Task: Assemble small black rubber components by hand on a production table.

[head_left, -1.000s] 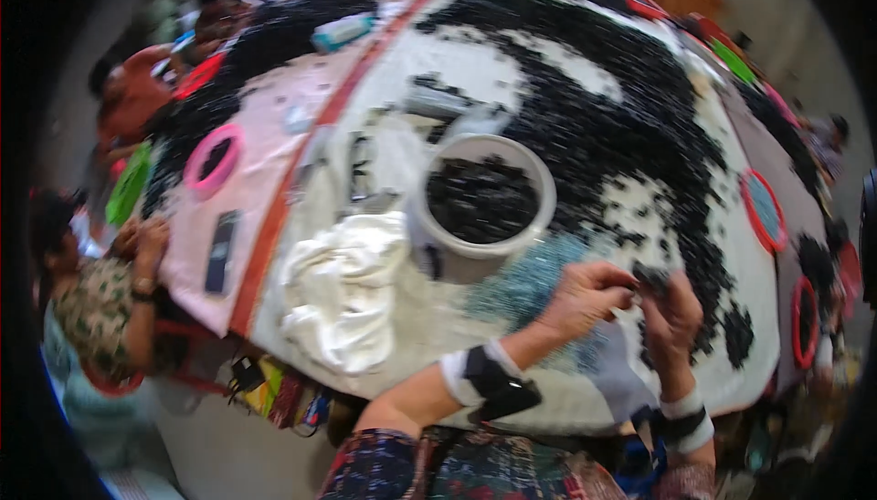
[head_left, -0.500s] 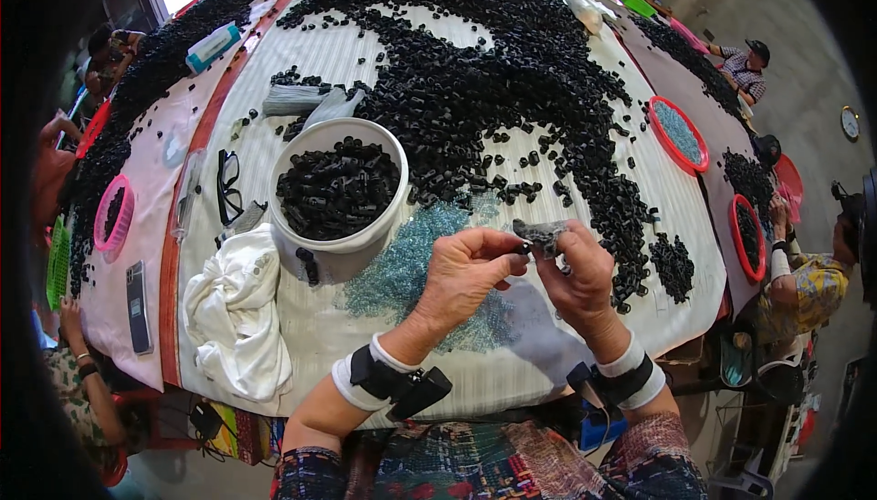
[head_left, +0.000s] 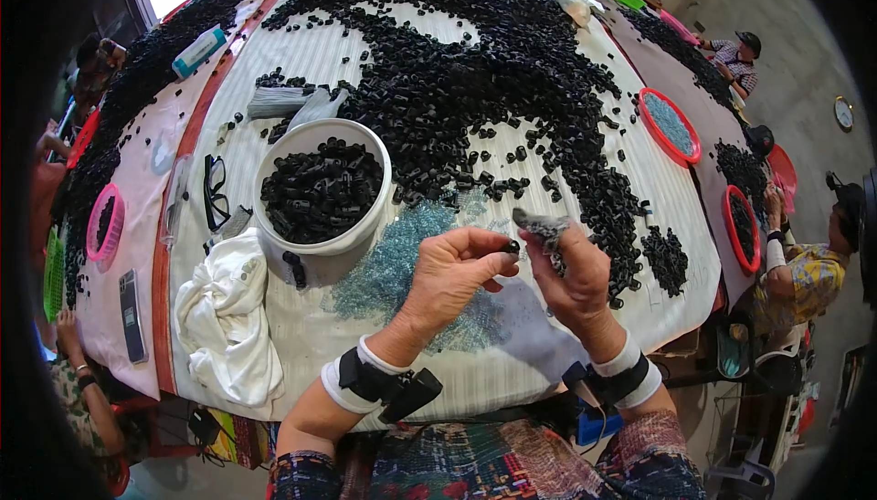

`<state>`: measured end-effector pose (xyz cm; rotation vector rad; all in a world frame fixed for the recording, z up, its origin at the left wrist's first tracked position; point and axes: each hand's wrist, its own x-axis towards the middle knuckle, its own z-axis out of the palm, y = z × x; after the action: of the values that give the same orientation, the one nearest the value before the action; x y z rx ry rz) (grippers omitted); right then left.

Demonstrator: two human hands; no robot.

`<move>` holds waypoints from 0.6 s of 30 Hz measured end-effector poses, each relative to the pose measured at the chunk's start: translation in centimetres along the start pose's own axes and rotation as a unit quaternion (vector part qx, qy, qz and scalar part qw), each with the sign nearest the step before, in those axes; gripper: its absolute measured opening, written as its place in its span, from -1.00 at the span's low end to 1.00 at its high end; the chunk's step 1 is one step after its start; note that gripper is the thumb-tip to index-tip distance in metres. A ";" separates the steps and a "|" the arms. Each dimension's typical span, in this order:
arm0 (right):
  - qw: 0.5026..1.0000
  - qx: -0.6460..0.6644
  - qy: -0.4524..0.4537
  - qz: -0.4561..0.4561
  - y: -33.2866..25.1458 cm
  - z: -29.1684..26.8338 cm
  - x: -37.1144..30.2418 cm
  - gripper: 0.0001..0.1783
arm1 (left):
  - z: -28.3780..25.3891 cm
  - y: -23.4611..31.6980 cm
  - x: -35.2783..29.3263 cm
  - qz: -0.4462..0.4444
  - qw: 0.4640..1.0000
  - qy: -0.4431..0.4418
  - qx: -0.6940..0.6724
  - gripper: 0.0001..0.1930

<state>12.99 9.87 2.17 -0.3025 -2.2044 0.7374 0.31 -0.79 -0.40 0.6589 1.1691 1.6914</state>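
My left hand (head_left: pixel 448 272) pinches a small black plastic piece (head_left: pixel 512 248) between thumb and fingertips, over the near side of the table. Just right of it, my right hand (head_left: pixel 575 272) is closed around a bundle of thin grey strands (head_left: pixel 541 225); whether anything else is inside that hand is hidden. Beneath the left hand spreads a pile of small clear bluish pieces (head_left: pixel 379 267). A white bowl (head_left: pixel 387 171) heaped with black pieces stands to the left. Beyond both hands lies a large heap of loose black plastic pieces (head_left: pixel 475 80).
A white cloth (head_left: pixel 228 326), eyeglasses (head_left: pixel 216 191) and grey strand bundles (head_left: pixel 283 101) lie left on the table. A phone (head_left: pixel 132 317) rests farther left. Red baskets (head_left: pixel 699 148) line the right side. Other people (head_left: pixel 808 263) sit along both sides.
My hands have drawn apart, the left one moving left with the black piece and away from the grey bundle. The whole view has shifted slightly.
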 end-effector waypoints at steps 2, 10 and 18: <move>0.993 -0.039 -0.023 -0.107 0.3 0.0 0.3 -0.65 | -0.3 -0.5 0.2 0.002 1.000 -0.005 0.001 -0.84; 0.984 0.009 0.079 0.157 3.4 -3.0 0.9 -0.91 | -0.3 0.0 0.1 -0.016 0.998 0.042 -0.043 -0.80; 0.966 -0.253 -0.054 0.014 6.0 -1.3 0.3 -0.90 | -0.6 -0.2 0.6 -0.017 0.997 0.043 -0.069 -0.81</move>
<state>13.62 15.36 -0.53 -0.5589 -2.4750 0.1924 -0.35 -0.42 -0.89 0.4839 1.1045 1.7688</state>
